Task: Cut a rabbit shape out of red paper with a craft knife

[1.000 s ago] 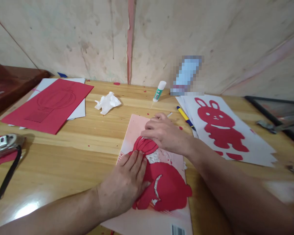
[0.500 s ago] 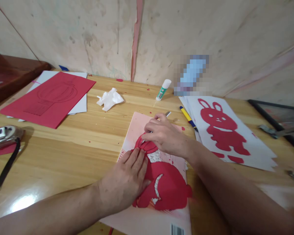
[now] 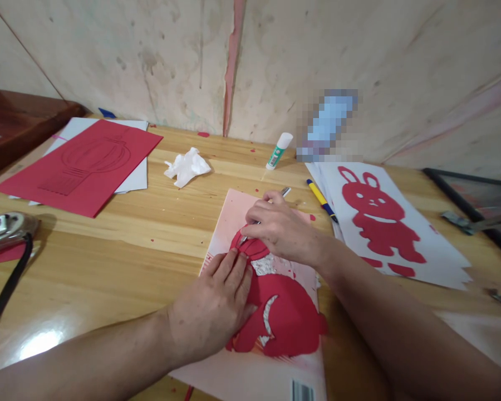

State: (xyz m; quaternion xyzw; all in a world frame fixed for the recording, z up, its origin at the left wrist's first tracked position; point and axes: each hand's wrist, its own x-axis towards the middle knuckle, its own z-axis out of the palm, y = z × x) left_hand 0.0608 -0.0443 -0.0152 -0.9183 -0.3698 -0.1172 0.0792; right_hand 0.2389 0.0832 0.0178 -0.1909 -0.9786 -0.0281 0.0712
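My right hand [image 3: 271, 228] pinches a slim silver craft knife [image 3: 285, 192], whose tip rests on the upper part of a red paper cutout [image 3: 292, 312] where dark lines are drawn. Flat on the same cutout, my left hand [image 3: 221, 303] presses with fingers stretched out, their tips just below the knife tip. Part of the cutout is hidden under that hand. It has a curved slit in its body and lies on a pink booklet [image 3: 237, 209] with a barcode, its surface scored and whitish in places.
Left are a red sheet [image 3: 121, 186] with a drawn lantern, crumpled tissue [image 3: 187, 167] and a tape measure [image 3: 6, 228]. A glue stick [image 3: 279, 151] stands near the wall. Right lie a yellow-blue pen [image 3: 321, 200], white sheets with a red rabbit [image 3: 373, 200] and a black-edged frame [image 3: 463, 195].
The knife tip has shifted very slightly along the drawn lines on the cutout. My left hand stays in place, and the view has tilted a little.
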